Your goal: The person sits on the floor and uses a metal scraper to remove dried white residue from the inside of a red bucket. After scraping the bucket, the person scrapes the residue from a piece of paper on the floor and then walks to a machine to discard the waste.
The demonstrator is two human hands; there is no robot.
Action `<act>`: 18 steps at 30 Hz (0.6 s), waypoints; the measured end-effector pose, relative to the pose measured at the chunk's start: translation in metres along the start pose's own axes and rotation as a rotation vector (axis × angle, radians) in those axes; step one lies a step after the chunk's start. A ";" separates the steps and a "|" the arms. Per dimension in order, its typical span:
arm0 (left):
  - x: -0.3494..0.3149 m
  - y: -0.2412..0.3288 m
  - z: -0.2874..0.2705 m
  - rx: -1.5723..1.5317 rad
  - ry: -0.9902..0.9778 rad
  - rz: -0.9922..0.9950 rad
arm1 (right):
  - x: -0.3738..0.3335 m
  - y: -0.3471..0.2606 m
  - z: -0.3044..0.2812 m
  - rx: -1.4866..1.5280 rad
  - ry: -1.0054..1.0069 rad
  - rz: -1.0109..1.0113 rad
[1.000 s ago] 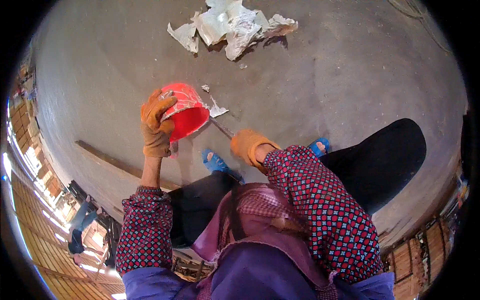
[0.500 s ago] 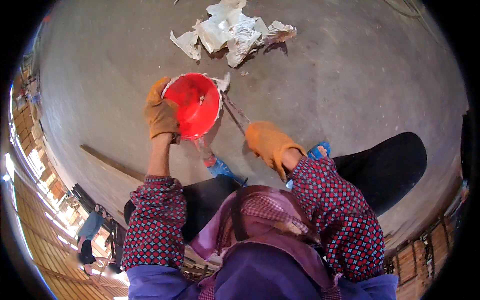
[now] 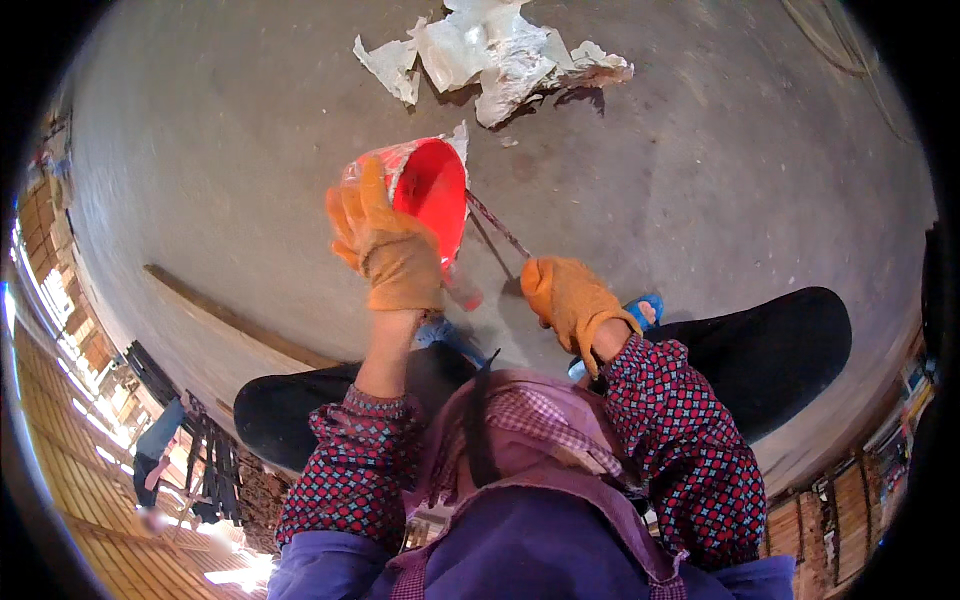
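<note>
A red bucket (image 3: 435, 195) is tilted over with its mouth turned right, ragged whitish material stuck along its rim. My left hand (image 3: 385, 235), in an orange-brown work glove, holds it from the near left side, fingers lying along the outer wall. My right hand (image 3: 575, 305), gloved alike, is closed round the near end of a thin dark rod-like tool (image 3: 503, 226). That tool's far end meets the bucket's rim; its tip cannot be made out clearly. Beyond the bucket lie torn, crumpled whitish sheets (image 3: 490, 55) on the floor.
Grey concrete floor (image 3: 720, 190) spreads around me. A wooden strip (image 3: 235, 322) lies at left, near my bent knee. My feet in blue footwear (image 3: 648, 308) stand close to the work. At far left, another person (image 3: 158, 450) is near stacked timber. A cord (image 3: 850, 65) lies far right.
The bucket has tipped and turned so its mouth faces right and its outer wall shows. My left hand has moved right with it; my right hand has shifted slightly right and nearer.
</note>
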State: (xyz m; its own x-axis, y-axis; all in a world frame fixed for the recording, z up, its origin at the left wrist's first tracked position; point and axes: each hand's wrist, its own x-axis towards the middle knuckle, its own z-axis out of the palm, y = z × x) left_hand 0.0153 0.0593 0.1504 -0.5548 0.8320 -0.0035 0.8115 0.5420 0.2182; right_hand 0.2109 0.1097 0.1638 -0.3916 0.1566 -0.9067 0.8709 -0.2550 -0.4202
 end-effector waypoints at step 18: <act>-0.004 0.017 0.001 -0.025 -0.020 -0.117 | 0.017 0.006 0.025 -0.043 0.307 -0.017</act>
State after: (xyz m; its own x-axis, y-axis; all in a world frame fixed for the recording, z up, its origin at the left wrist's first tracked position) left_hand 0.0318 0.0655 0.1528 -0.6417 0.7653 -0.0498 0.7363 0.6330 0.2391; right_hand 0.2019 0.0872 0.1452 -0.3042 0.4433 -0.8432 0.8793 -0.2098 -0.4276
